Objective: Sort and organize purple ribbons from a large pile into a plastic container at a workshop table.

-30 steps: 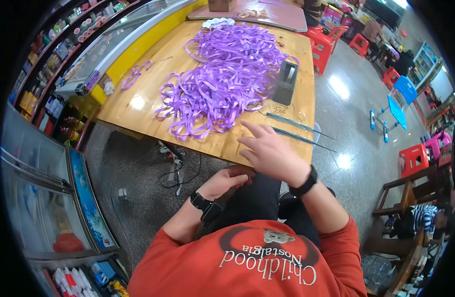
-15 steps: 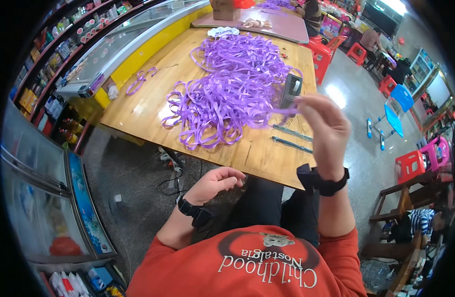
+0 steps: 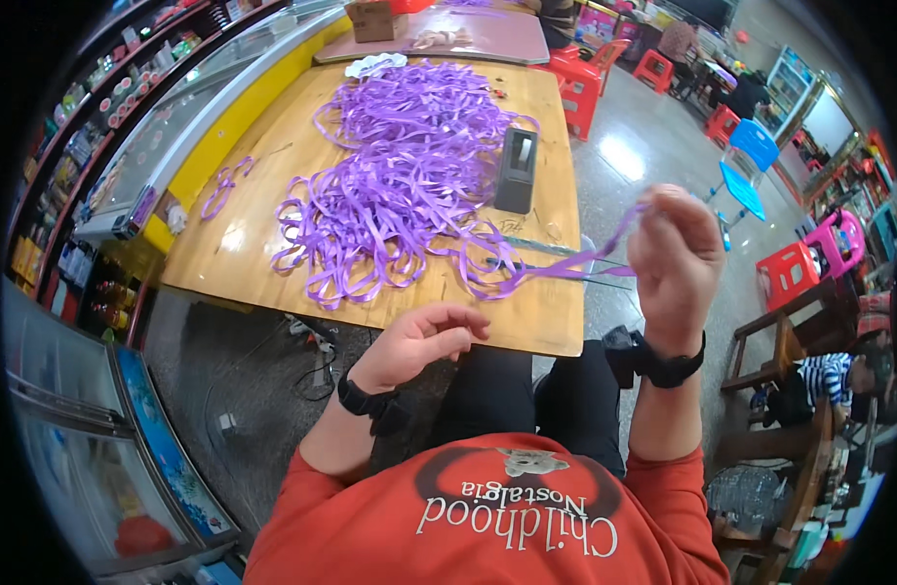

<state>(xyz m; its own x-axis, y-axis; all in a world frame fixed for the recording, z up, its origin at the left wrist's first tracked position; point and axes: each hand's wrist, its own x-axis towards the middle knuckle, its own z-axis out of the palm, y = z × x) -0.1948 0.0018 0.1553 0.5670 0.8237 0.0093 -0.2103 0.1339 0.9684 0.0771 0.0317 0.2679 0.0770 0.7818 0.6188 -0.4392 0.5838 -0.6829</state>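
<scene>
A large tangled pile of purple ribbon (image 3: 390, 175) covers the middle of the wooden table (image 3: 239, 263). My right hand (image 3: 675, 258), raised beyond the table's right edge, pinches one purple ribbon strand (image 3: 575, 261). That strand runs in a slack line back to loops at the pile's near right corner. At the table's front edge hovers my left hand (image 3: 419, 341), its fingers loosely curved and apart from the thumb, with nothing seen in it. A black tape dispenser (image 3: 515, 180) stands right of the pile. Thin dark rods (image 3: 502, 263) lie in front of it, partly under the strand.
A separate purple loop (image 3: 224, 185) lies at the table's left. White crumpled material (image 3: 375, 65) sits behind the pile. Farther back is a pinkish table (image 3: 507, 39) with a cardboard box (image 3: 372, 19). Red stools (image 3: 575, 88) and a blue chair (image 3: 741, 185) stand to the right.
My right hand has drawn the ribbon strand outward to the right, away from the pile, and the strand now stretches longer. The whole view has shifted, so the table sits farther left.
</scene>
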